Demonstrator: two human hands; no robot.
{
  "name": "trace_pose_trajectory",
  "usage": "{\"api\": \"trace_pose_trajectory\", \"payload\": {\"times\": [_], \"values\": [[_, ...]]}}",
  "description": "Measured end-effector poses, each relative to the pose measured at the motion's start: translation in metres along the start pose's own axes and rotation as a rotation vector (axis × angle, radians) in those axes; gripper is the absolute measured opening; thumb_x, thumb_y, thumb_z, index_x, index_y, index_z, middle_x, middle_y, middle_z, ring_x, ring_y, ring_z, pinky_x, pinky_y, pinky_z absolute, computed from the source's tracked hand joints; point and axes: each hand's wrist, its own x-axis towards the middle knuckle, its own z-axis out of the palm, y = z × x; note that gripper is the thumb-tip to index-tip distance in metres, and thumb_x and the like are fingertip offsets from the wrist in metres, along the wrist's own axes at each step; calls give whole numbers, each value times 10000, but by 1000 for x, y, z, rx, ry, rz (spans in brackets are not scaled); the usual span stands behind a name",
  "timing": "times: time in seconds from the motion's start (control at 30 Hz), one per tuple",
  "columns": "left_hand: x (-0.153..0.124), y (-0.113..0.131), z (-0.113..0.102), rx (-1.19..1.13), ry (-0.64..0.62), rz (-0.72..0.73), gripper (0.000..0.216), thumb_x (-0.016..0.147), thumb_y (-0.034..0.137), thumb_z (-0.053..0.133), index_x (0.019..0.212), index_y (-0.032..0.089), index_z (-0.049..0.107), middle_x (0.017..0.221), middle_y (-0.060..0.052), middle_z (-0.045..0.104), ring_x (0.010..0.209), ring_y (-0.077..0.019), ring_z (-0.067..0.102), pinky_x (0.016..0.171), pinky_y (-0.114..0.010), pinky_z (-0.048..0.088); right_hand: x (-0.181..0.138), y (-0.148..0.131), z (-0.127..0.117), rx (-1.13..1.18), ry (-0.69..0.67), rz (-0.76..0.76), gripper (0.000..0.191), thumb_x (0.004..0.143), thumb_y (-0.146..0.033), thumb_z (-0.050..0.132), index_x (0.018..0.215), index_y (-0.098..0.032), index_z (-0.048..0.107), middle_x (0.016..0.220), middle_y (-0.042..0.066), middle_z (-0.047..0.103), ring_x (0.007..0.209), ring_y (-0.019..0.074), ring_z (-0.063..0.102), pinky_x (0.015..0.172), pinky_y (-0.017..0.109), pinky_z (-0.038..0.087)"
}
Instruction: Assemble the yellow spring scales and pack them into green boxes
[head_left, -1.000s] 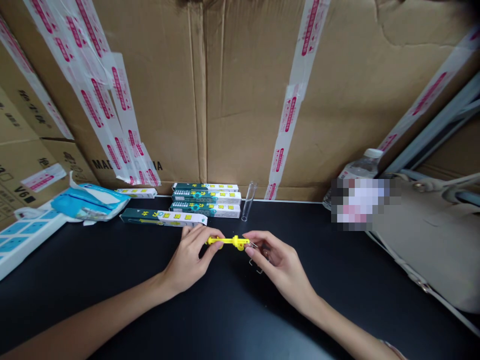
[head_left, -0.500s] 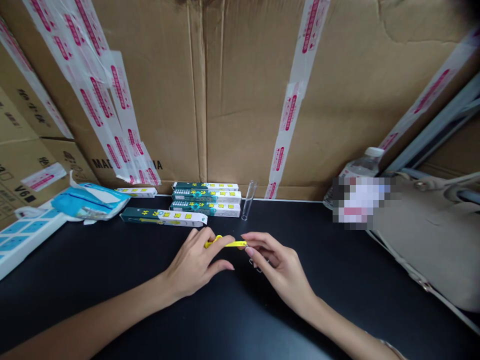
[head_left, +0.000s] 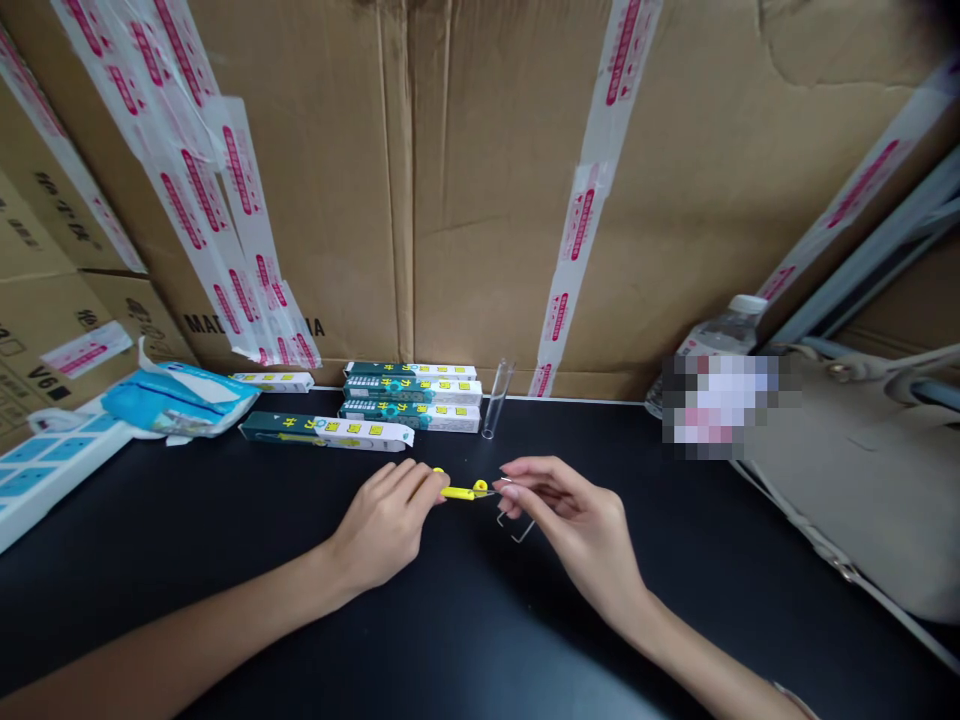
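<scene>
In the head view my left hand (head_left: 394, 515) is closed around a slim yellow plastic rod (head_left: 457, 493), which sticks out to the right between its fingers. A small yellow ring-shaped piece (head_left: 480, 487) shows at the rod's right end. My right hand (head_left: 574, 515) pinches a thin metal wire (head_left: 487, 493) that runs from the rod's end to its fingertips. Bent wire (head_left: 521, 532) shows just below the right fingers; whether it is held or lies on the table I cannot tell. Beyond the hands, a clear tube (head_left: 498, 400) stands slightly tilted.
Several green-and-white printed boxes (head_left: 411, 412) lie along the back of the black table (head_left: 420, 650), with another box (head_left: 327, 431) in front on the left. A blue packet (head_left: 184, 400) and power strip (head_left: 56, 470) sit left. A bottle (head_left: 724, 335) and beige bag (head_left: 862, 490) are right.
The yellow rod shows tilted slightly down at its right end, and more wire is visible there. My right hand has shifted slightly right, uncovering the small yellow ring and bent wire.
</scene>
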Motion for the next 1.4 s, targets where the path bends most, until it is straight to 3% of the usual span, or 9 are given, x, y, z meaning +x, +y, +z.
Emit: {"api": "trace_pose_trajectory", "payload": {"times": [0.23,0.43,0.5,0.6,0.7,0.87,1.0,1.17,1.4], "values": [[2,2,-2,38,16,50,273,1025,336,420,963,150,610,750,-41,633,649,-207,598,585,-326,421,5,-1,-1,109,-24,126,208,800,-373,761,888,-187,729,700,21,733,613,148,674,614,257,570],[-3,0,2,7,58,49,224,1030,249,431,894,171,592,667,10,614,564,-156,612,546,-282,442,6,2,1,134,-108,252,369,810,-498,718,981,-174,673,708,31,731,570,160,662,557,272,531],[-4,0,2,-11,67,46,203,1029,228,427,914,166,582,680,6,640,578,-159,640,548,-278,461,5,4,0,18,-95,234,360,849,-537,659,830,-178,655,650,15,691,512,140,610,500,249,467],[-4,-1,2,-46,78,34,181,1036,206,404,974,157,567,744,-11,695,642,-168,692,567,-269,496,3,5,-3,-254,-49,130,542,922,-545,552,526,-176,529,479,-19,529,449,95,467,485,240,348],[-2,0,0,-85,90,14,180,1042,194,380,1008,155,553,793,-23,720,681,-168,717,582,-260,522,1,5,-5,-298,-69,71,570,965,-520,491,514,-172,495,483,-33,459,469,82,391,506,247,294],[-1,0,-4,-143,83,-7,236,1053,190,317,984,154,540,759,-24,711,649,-152,714,564,-239,530,1,3,0,97,-197,192,453,956,-512,527,692,-151,597,674,-11,563,448,43,307,447,225,220],[0,1,-5,-163,82,-4,242,1056,199,306,990,160,536,773,-27,719,655,-149,719,576,-229,539,2,2,3,615,-276,365,310,840,-465,731,873,-171,637,716,-38,536,453,22,253,390,162,175],[0,1,-4,-170,74,-7,232,1051,203,327,981,155,542,754,-29,714,621,-156,711,563,-234,542,2,6,-1,1322,-588,576,574,627,-603,811,596,-171,434,573,-79,360,489,45,222,350,87,216],[-1,0,-4,-179,53,-11,222,1044,199,342,983,150,550,734,-29,703,590,-161,698,541,-240,540,-5,7,2,1595,-894,540,587,615,-517,864,542,-195,378,542,-70,389,487,62,253,332,69,271]]}}
